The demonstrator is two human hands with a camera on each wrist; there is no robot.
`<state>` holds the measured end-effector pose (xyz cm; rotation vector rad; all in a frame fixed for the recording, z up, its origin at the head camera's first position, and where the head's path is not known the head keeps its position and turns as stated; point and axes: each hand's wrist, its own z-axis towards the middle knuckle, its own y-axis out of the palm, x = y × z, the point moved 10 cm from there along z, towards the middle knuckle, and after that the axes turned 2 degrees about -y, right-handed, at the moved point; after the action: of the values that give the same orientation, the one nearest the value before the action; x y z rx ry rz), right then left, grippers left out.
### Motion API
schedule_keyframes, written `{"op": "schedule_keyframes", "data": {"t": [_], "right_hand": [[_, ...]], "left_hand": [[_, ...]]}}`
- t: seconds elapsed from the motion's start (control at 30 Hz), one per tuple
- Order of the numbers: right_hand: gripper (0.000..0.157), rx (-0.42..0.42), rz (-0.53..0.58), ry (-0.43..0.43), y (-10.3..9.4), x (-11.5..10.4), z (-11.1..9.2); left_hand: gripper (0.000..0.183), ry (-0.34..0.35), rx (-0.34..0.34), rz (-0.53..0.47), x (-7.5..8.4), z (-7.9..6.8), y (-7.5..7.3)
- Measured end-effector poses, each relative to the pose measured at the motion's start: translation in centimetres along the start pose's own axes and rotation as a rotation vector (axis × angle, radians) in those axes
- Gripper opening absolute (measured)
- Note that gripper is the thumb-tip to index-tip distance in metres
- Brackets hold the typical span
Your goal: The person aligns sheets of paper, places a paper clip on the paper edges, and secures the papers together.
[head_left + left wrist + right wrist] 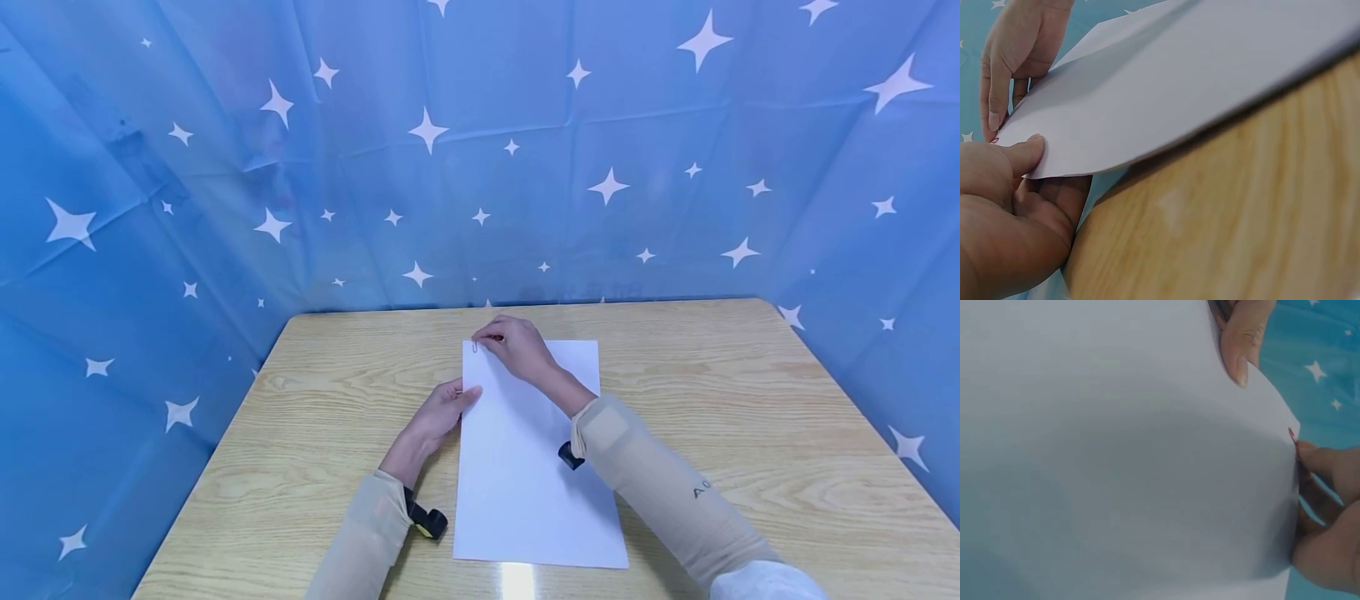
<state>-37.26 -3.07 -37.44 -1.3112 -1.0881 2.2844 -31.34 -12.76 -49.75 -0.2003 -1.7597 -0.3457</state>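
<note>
White paper lies lengthwise in front of me; I cannot tell whether it is one sheet or several. My left hand pinches its left edge near the far end, thumb on top and fingers underneath. In the left wrist view, that part of the paper is raised off the table. A small reddish paper clip sits on the far left corner. The thumb and fingers of my right hand pinch the clip's outer end, and its other end shows over the paper.
A light wooden table is under the paper. Behind it and along both sides hangs a blue curtain with white stars. A dark wrist camera is strapped on the left wrist, and another is at the right cuff.
</note>
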Motion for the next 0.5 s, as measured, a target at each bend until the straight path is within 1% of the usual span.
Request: {"op": "schedule_keyframes", "data": {"t": [0.3, 0.5], "right_hand": [[0.016, 0.009, -0.014, -0.006, -0.04, 0.01, 0.06], [0.015, -0.004, -0.012, 0.002, 0.21, 0.12, 0.04]], "left_hand": [[0.034, -0.001, 0.012, 0.005, 0.07, 0.05, -0.07], [0.033, -0.006, 0.016, 0.01, -0.04, 0.03, -0.1]]}}
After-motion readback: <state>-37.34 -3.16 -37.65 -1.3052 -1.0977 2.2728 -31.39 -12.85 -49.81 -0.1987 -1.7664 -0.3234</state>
